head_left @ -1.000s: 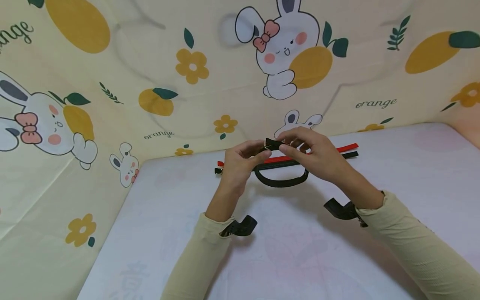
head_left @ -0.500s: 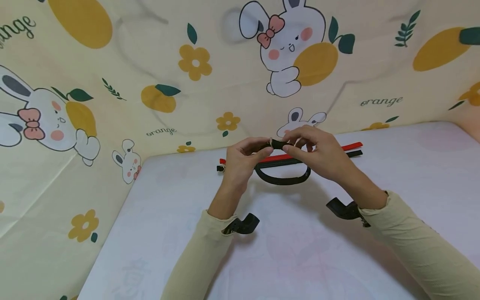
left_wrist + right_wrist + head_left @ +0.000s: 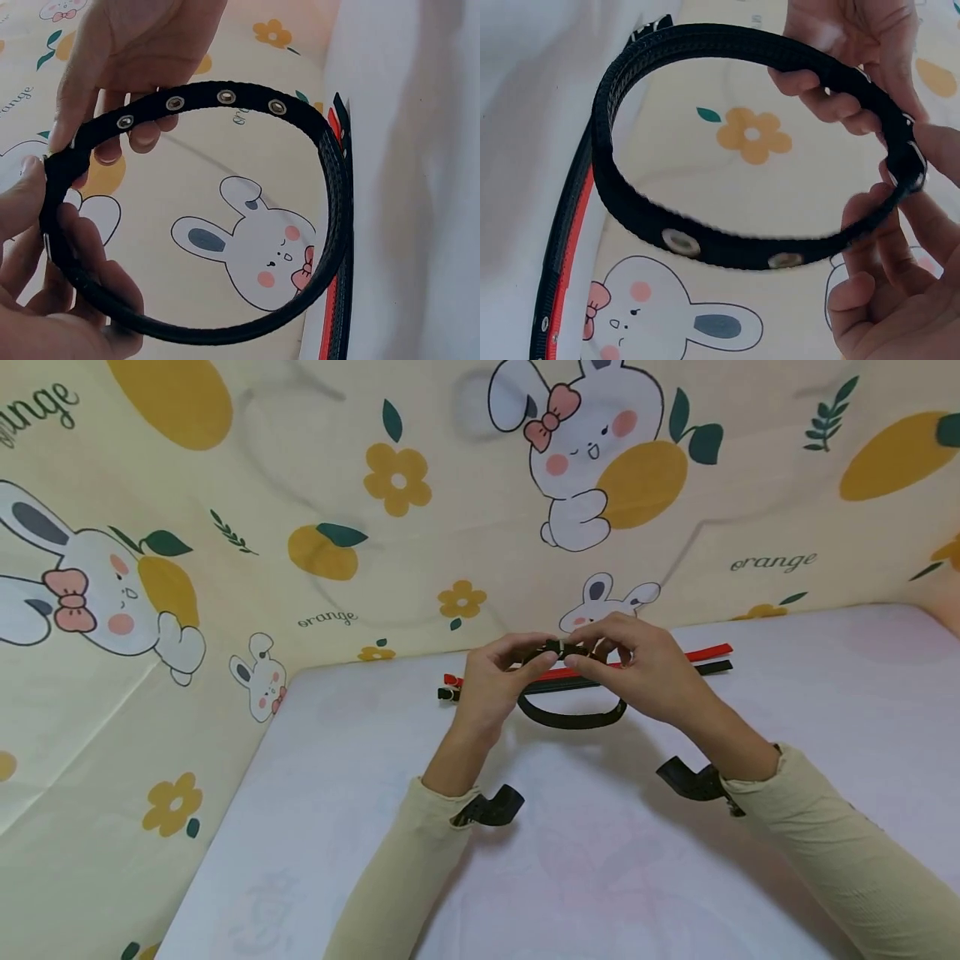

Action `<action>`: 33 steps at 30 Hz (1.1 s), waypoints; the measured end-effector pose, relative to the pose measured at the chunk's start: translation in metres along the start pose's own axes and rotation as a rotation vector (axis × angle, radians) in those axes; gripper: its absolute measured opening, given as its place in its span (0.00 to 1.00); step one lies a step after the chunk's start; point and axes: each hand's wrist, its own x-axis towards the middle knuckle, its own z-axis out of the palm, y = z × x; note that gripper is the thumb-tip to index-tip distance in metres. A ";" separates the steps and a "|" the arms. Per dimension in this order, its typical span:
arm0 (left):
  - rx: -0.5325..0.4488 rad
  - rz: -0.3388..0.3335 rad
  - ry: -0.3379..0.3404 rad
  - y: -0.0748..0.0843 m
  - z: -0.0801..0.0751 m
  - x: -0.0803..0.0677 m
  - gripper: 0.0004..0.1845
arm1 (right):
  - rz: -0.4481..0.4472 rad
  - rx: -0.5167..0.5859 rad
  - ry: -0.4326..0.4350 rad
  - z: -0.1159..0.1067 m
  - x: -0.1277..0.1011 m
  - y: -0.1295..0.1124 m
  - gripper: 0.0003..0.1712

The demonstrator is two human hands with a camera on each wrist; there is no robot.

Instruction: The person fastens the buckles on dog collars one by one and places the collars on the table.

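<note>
Over the counter (image 3: 600, 860), black strap (image 3: 573, 722) bent into a loop, pinched by both the left hand (image 3: 491, 678) and the right hand (image 3: 643, 672) near the metal buckle (image 3: 916, 171). Looks like buckle work, so probably best to hold one side steady, keep the band flat and ease it along gently, no twisting. No containers in view, btw.

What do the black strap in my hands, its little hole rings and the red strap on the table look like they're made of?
The black strap looks like dull woven webbing, judging by its finely toothed edge. Its hole rings seem to be polished metal, as they shine silvery. The red strap could be fabric or imitation leather; too little detail shows.
</note>
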 end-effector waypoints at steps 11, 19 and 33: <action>-0.043 -0.070 0.054 0.002 -0.001 0.001 0.14 | 0.041 -0.020 -0.020 0.001 0.000 0.004 0.15; -0.084 -0.140 0.082 0.008 -0.007 0.003 0.15 | 0.049 -0.024 -0.019 0.002 0.002 0.006 0.13; -0.103 -0.149 0.019 0.009 -0.006 0.001 0.16 | -0.009 -0.065 -0.004 0.001 0.002 0.005 0.14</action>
